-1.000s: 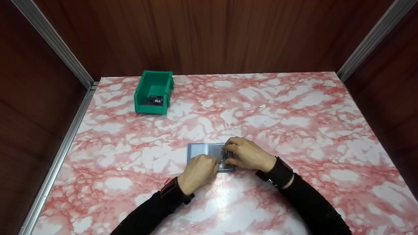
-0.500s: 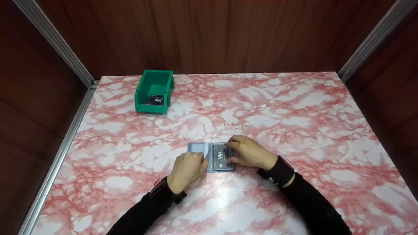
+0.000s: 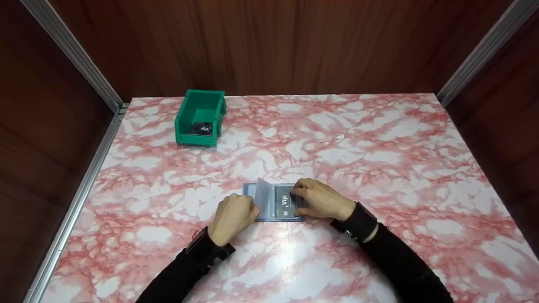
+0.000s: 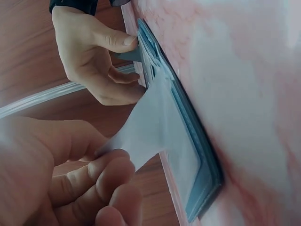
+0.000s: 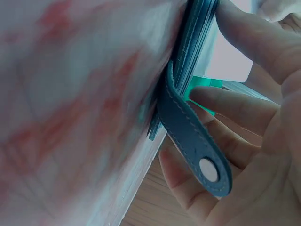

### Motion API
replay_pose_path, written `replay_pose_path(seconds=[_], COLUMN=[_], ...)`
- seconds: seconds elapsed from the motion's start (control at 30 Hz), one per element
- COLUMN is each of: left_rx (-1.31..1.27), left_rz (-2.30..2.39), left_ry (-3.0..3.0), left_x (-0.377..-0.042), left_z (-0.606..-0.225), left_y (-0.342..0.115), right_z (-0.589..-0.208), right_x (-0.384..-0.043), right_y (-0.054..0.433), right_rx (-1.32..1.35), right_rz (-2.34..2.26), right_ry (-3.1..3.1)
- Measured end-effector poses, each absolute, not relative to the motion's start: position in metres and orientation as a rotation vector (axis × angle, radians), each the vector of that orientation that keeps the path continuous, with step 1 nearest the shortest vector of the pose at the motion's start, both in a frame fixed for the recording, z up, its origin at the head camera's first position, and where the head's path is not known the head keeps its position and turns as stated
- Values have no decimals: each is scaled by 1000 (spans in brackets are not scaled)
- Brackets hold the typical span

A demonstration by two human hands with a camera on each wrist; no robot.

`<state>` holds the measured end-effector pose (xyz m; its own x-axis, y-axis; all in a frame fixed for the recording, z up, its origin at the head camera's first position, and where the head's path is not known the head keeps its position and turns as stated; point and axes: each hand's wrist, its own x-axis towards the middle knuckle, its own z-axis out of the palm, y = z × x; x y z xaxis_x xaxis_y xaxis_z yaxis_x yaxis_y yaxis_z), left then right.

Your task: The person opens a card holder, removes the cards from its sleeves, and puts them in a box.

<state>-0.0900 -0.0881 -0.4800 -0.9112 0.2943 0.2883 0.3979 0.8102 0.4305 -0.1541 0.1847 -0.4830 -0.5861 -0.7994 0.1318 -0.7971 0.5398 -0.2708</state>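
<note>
A small blue-grey card holder (image 3: 248, 189) lies spread on the table, with a dark card marked "Vip" (image 3: 279, 206) on its right half. My left hand (image 3: 234, 215) pinches a translucent sleeve page (image 4: 146, 120) between thumb and forefinger, lifting it off the holder toward the left. My right hand (image 3: 323, 199) holds the holder's right side, thumb at the near part and fingers at the far part. In the right wrist view a strap (image 5: 188, 129) with a round metal snap (image 5: 209, 170) sticks out from the holder beneath the right palm.
A green bin (image 3: 196, 140) stands at the back left of the red-and-white marbled table (image 3: 379, 168). Inside its front lies a black "Vip" card (image 3: 202, 129). Dark wood-look panels (image 3: 273, 46) with metal rails (image 3: 78, 52) enclose the back and sides.
My left hand has moved left, turning the translucent page over from the right side and uncovering the "Vip" card. My right hand has stayed nearly in place on the holder.
</note>
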Motion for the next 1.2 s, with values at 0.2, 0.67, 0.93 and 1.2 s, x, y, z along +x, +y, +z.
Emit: replay_pose_path(seconds=[0.2, 0.67, 0.93, 1.2], left_rx=[-547, -532, -523, -493], left_rz=[-651, -615, -584, -575], left_ry=[-2859, -3013, -3028, -3057], left_x=[-95, -103, -102, -102], left_z=[-482, -486, -486, -485], left_y=[-92, -97, -96, -96], right_z=[-481, -481, -482, -481], right_x=[-153, -153, -153, -152], right_y=[185, 185, 185, 184], right_rx=[-1379, -1374, -1374, -1342], right_rz=[-511, -548, -537, -540], right_ry=[2719, 2709, 2712, 2712])
